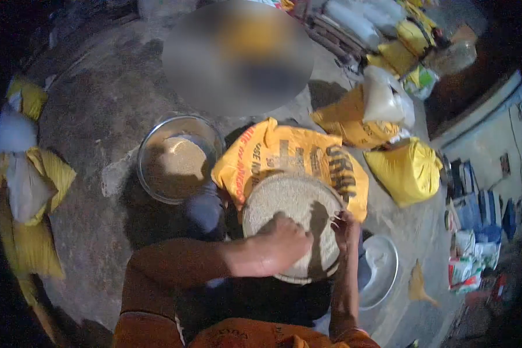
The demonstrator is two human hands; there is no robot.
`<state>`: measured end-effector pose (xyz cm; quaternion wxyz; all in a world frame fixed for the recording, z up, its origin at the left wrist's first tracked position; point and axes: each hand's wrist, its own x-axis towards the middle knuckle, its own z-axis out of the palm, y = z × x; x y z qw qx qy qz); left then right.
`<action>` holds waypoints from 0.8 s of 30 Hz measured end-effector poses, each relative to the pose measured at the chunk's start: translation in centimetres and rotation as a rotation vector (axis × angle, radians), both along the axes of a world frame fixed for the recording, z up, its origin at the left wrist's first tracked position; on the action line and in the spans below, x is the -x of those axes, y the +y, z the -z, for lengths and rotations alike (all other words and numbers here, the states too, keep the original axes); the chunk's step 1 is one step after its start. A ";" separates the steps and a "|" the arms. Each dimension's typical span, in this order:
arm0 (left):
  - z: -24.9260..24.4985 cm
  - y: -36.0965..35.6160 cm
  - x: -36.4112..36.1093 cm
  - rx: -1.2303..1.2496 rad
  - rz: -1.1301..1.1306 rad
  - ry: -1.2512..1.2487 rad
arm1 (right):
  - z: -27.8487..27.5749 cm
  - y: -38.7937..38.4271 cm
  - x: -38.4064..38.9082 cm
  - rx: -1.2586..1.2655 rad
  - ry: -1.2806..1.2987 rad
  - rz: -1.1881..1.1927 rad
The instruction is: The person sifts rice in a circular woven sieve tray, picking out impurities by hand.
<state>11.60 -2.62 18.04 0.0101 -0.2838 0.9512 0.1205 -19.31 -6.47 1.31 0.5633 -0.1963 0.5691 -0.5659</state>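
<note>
- The tray, round and shallow with a raised rim, is holding a wide layer of pale, fine-textured grain.
- The left hand is reaching over the tray, its fingers curling downward into a mostly closed shape; whether they are gripping any grain, I cannot tell.
- The right hand is gripping the tray's right rim with bent fingers.
- Beyond the tray, and partly hidden by it, a creased orange woven sack with dark and red print is spreading out.
- Left of the tray, a round, shiny metal bowl is holding a tan, granular heap.
- Right of the tray, a shallow metal dish is sitting on the rough grey floor.
- Farther right of the tray, a bulging yellow bag is standing near a glossy white bag.
- Well left of the tray, wrinkled yellow sacks are lining the floor.
- Beyond the orange sack, an oval area is showing only blur.
</note>
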 end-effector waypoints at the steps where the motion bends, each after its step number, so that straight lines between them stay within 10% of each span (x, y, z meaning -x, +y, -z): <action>1: -0.1 0.3 0.1 0.067 -0.027 0.094 | 0.9 2.1 1.4 0.095 0.120 0.074; 7: -2.0 -1.2 1.1 -0.207 -0.059 0.010 | 2.9 12.5 5.5 0.118 0.771 0.430; 12: -0.9 -3.5 -0.7 -0.115 -0.284 0.043 | 2.6 14.0 1.8 0.215 1.065 0.262; 24: -1.3 -5.5 -1.7 -0.165 -0.436 0.082 | -0.7 16.2 1.0 0.183 1.139 0.187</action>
